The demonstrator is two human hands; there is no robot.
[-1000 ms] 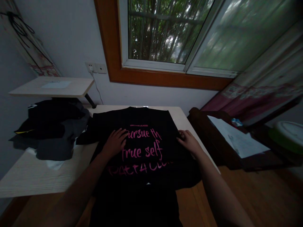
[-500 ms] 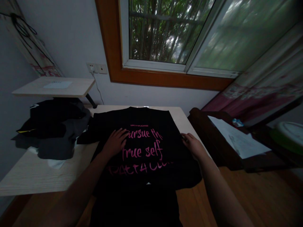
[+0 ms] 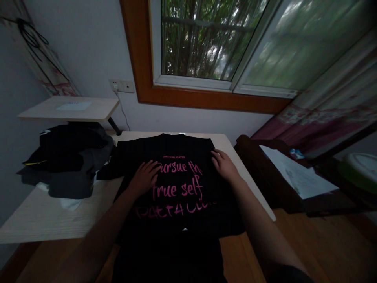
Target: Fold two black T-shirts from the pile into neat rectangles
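A black T-shirt [image 3: 176, 145] with pink lettering lies spread on the light wooden table, its collar end toward the wall. The lettering is cut off along its right part, where the cloth is folded over. My left hand [image 3: 144, 179] rests flat on the shirt, left of the print, its fingers stretched out and covering the start of a word. My right hand [image 3: 224, 165] lies with fingers extended on the shirt's right edge, near the upper right corner. The left sleeve [image 3: 110, 167] lies out to the side.
A pile of dark clothes [image 3: 70, 157] sits on the left of the table [image 3: 38, 220], under a small raised shelf [image 3: 70, 108]. To the right stands a dark brown piece of furniture [image 3: 256, 165] with white papers [image 3: 297, 173]. A window [image 3: 206, 43] is behind.
My right hand has moved left and slightly up, along the shirt's right edge toward its top corner. The shirt's lower right edge has shifted inward, baring more table. My left hand stays in place.
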